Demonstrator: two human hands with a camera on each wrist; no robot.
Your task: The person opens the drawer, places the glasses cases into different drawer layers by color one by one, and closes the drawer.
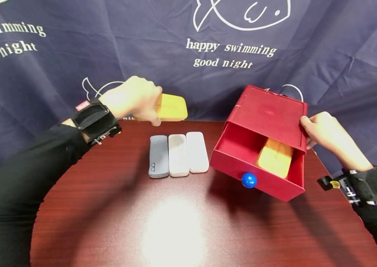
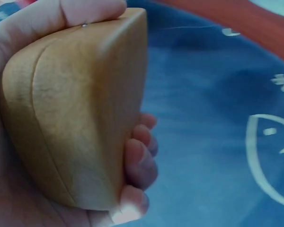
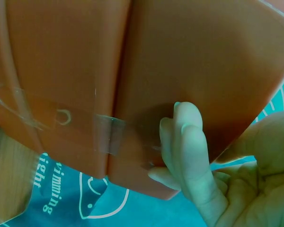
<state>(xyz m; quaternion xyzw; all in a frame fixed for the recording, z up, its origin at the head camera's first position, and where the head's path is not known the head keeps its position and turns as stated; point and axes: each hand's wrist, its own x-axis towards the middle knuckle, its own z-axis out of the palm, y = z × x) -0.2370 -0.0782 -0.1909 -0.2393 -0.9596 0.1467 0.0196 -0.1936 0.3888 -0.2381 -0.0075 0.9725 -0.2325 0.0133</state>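
- The left hand (image 1: 138, 99) gripped the yellow case (image 1: 173, 107), thumb on one side and fingers curled round the other; its free end stuck out past the fingertips, above the table (image 1: 125, 207).
- This case looked light and stiff, with a smooth skin that could perhaps slip. A hold across its narrow width, as these fingers had, seemed a good one; a seam ran along it near the palm.
- The right hand (image 1: 323, 133) held the box (image 1: 268, 115) by its side edge, the thumb on top and the fingers behind.
- The box seemed light, with thin walls that could bend under a hard squeeze; clear tape (image 3: 111, 132) lay across a seam beside these fingers.
- Well left of the right fingers, the drawer's blue knob (image 1: 249, 180) looked a proper place for a pull.
- The other yellow case (image 1: 276, 159) lay in the drawer (image 1: 228, 161), near the right thumb, and was best taken by its sides.
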